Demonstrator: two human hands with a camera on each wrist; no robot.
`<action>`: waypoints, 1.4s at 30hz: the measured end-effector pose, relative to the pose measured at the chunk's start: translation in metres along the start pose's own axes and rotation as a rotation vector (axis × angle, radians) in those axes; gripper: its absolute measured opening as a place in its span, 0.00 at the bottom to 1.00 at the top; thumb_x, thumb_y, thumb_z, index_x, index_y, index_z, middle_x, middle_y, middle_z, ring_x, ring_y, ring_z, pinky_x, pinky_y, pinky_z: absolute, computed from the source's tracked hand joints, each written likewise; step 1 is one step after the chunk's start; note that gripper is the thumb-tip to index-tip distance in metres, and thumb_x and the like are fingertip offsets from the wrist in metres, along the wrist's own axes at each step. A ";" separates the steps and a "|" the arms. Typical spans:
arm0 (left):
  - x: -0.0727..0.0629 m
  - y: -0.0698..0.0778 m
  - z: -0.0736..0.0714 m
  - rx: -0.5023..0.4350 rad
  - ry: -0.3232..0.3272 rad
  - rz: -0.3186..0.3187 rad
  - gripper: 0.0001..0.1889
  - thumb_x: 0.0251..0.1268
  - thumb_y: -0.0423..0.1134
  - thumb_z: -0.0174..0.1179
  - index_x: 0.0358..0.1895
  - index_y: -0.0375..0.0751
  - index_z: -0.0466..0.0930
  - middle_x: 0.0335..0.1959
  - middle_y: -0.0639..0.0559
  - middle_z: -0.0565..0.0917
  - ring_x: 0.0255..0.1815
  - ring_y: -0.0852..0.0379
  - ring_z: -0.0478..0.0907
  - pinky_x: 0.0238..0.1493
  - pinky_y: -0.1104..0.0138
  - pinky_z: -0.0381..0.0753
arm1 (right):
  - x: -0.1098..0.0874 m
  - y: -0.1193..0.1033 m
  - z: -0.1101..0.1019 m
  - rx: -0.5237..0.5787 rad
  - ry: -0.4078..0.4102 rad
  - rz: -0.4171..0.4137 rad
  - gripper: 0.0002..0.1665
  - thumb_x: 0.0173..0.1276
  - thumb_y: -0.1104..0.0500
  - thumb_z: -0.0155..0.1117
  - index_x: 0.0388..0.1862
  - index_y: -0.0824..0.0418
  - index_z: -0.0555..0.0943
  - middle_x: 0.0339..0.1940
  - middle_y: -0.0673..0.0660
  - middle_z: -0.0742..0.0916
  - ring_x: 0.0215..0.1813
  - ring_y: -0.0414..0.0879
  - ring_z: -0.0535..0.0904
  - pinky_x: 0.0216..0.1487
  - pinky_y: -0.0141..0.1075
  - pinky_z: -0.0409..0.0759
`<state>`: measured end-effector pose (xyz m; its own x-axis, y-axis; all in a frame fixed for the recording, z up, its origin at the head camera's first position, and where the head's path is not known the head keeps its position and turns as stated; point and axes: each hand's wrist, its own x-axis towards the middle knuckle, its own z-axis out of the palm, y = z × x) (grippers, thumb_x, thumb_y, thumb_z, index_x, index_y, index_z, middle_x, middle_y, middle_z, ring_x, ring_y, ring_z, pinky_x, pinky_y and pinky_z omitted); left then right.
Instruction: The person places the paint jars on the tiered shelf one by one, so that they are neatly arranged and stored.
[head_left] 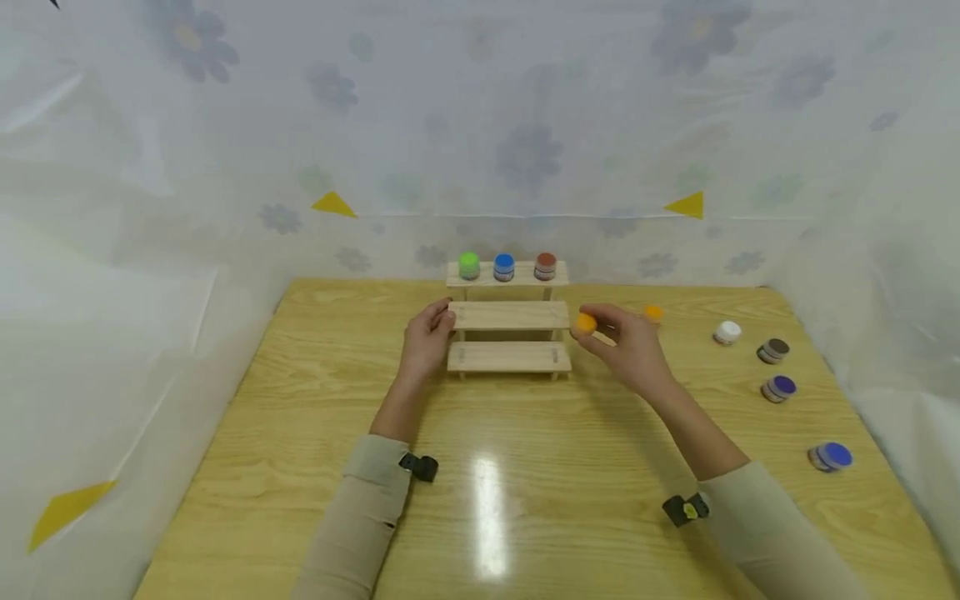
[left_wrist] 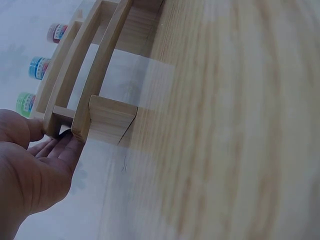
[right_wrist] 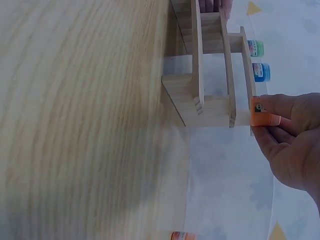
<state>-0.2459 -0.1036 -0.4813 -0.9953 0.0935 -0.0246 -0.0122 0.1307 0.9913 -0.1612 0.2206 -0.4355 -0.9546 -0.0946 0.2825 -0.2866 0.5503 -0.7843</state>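
Observation:
A three-step wooden rack point(head_left: 510, 315) stands on the table. Its top step bears a green paint jar point(head_left: 469, 267), a blue paint jar point(head_left: 504, 267) and a reddish-brown paint jar point(head_left: 545, 267). My left hand point(head_left: 427, 340) grips the left end of the middle step, thumb on top and fingers beneath, as the left wrist view shows. Between thumb and fingers my right hand point(head_left: 632, 346) pinches an orange paint jar point(right_wrist: 260, 112), just off the right end of the middle step in the head view. The middle and lower steps carry no jars.
Behind the right hand stands another orange jar point(head_left: 653, 313). Farther right are a white jar point(head_left: 727, 332), a dark brown jar point(head_left: 773, 350), a purple jar point(head_left: 778, 388) and a blue-violet jar point(head_left: 830, 456). A flower-print sheet point(head_left: 480, 150) hangs behind the wooden table point(head_left: 322, 500).

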 end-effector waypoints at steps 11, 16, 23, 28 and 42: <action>0.000 -0.001 0.000 -0.021 -0.009 -0.002 0.25 0.86 0.42 0.54 0.78 0.38 0.71 0.69 0.39 0.79 0.70 0.47 0.78 0.67 0.60 0.84 | 0.046 -0.019 0.039 0.103 -0.062 -0.017 0.25 0.72 0.63 0.74 0.66 0.67 0.82 0.59 0.66 0.87 0.63 0.61 0.85 0.64 0.48 0.87; 0.001 0.000 -0.002 -0.041 -0.014 0.002 0.25 0.86 0.42 0.54 0.78 0.40 0.71 0.71 0.40 0.78 0.71 0.48 0.77 0.68 0.61 0.83 | 0.063 -0.028 0.059 0.113 -0.128 0.016 0.27 0.73 0.63 0.74 0.68 0.68 0.81 0.60 0.65 0.86 0.64 0.59 0.85 0.64 0.44 0.87; -0.001 0.001 0.000 -0.041 -0.006 0.004 0.24 0.86 0.41 0.54 0.77 0.38 0.72 0.70 0.39 0.79 0.70 0.47 0.78 0.68 0.61 0.83 | 0.081 -0.035 0.083 0.078 -0.175 -0.022 0.25 0.74 0.63 0.73 0.67 0.67 0.82 0.62 0.64 0.86 0.65 0.57 0.84 0.65 0.42 0.86; 0.000 0.001 0.001 -0.065 -0.011 -0.009 0.24 0.86 0.40 0.54 0.77 0.37 0.71 0.69 0.37 0.80 0.70 0.47 0.78 0.68 0.61 0.83 | 0.087 -0.041 0.096 0.104 -0.207 -0.029 0.26 0.74 0.65 0.72 0.68 0.68 0.81 0.64 0.65 0.85 0.66 0.58 0.83 0.67 0.43 0.85; 0.002 -0.002 -0.001 -0.011 -0.021 0.028 0.24 0.87 0.40 0.53 0.77 0.36 0.71 0.68 0.37 0.80 0.70 0.46 0.78 0.67 0.59 0.84 | 0.093 -0.047 0.118 0.090 -0.249 -0.089 0.25 0.75 0.68 0.69 0.69 0.70 0.80 0.66 0.65 0.84 0.68 0.57 0.82 0.67 0.42 0.85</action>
<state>-0.2480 -0.1043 -0.4832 -0.9930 0.1180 0.0004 0.0143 0.1168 0.9931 -0.2458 0.0877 -0.4380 -0.9127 -0.3465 0.2167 -0.3657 0.4558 -0.8115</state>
